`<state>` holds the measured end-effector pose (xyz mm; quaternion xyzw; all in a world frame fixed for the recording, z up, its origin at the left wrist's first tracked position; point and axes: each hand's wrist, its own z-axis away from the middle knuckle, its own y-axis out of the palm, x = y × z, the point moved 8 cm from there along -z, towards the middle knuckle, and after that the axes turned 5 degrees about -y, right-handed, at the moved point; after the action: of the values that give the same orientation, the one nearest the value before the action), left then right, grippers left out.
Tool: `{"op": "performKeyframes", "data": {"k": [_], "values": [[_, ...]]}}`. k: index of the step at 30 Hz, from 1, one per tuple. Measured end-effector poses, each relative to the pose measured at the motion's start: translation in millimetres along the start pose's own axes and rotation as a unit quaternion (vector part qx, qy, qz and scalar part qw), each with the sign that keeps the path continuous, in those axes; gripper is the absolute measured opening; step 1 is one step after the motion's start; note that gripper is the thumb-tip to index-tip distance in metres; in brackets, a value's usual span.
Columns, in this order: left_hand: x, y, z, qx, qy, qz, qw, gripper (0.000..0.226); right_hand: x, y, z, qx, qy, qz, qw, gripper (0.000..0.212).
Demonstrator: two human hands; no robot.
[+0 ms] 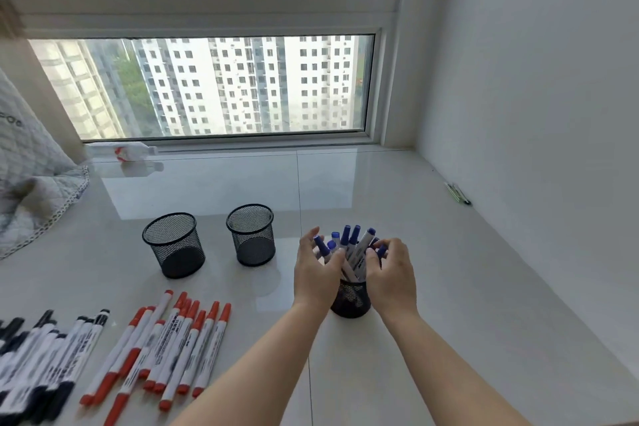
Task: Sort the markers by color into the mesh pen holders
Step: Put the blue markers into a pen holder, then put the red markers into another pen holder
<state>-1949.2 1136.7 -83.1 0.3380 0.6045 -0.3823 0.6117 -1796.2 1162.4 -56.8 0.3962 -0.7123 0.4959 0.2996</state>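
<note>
Both hands are cupped around a bundle of blue markers [349, 249] standing in a mesh pen holder [350, 301] at the right of the near table. The left hand [318, 270] has its fingers curled against the left side of the bundle, thumb toward the middle; the right hand [392, 273] curls in from the right, fingertips on the barrels. They look to be gathering or settling the markers rather than lifting any single one, though how firmly they grip is hard to tell.

The markers are slim white barrels with coloured caps and end plugs, printed along the side. They should be light, rigid and a little slick, and likely to roll on this glossy surface; several can be taken at once around the mid-barrel, or one pinched just below its cap. The holders are black wire mesh cups, probably light enough to tip if markers are pushed in at an angle, so steadying the rim would help.

To the left and farther off stand two empty holders, one [252, 235] near the middle and one [173, 245] left of it. Nearer, at the left, red markers [166, 349] lie in a loose row on the table [449, 322], and black markers [41, 363] lie at the frame's left edge. These two colours appear unsorted.
</note>
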Motion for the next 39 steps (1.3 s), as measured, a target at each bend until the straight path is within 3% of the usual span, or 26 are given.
{"op": "performKeyframes", "data": {"k": [7,13,16,19,25,29,35,39], "values": [[-3.4,-44.4,27.8,-0.021,0.008,-0.054,0.998,0.042,58.8,-11.8,38.7,-0.106,-0.17,0.064,0.978,0.024],[-3.7,-113.9,55.2,-0.079,0.063,-0.135,0.986,0.036,100.8,29.3,82.8,-0.08,-0.252,0.037,0.964,0.019],[1.9,-160.7,61.3,-0.116,0.079,-0.204,0.969,0.033,112.4,63.5,105.5,-0.021,-0.267,0.028,0.963,0.018],[13.3,-208.2,60.5,-0.139,0.059,-0.263,0.953,0.028,108.2,101.4,123.1,0.058,-0.23,0.019,0.971,0.017],[50.4,-272.0,49.5,-0.148,-0.042,-0.407,0.9,0.031,77.6,173.7,145.1,0.235,-0.044,0.038,0.97,0.018],[63.5,-290.3,44.2,-0.181,-0.051,-0.5,0.846,0.04,68.7,193.8,152.7,0.232,0.023,0.112,0.966,0.032],[68.9,-297.2,23.0,-0.178,-0.065,-0.497,0.847,0.049,78.0,222.8,147.6,0.25,0.008,0.225,0.942,0.06],[79.5,-296.5,21.5,-0.183,-0.094,-0.538,0.818,0.051,77.4,231.4,150.1,0.25,-0.034,0.267,0.93,0.065]]}}
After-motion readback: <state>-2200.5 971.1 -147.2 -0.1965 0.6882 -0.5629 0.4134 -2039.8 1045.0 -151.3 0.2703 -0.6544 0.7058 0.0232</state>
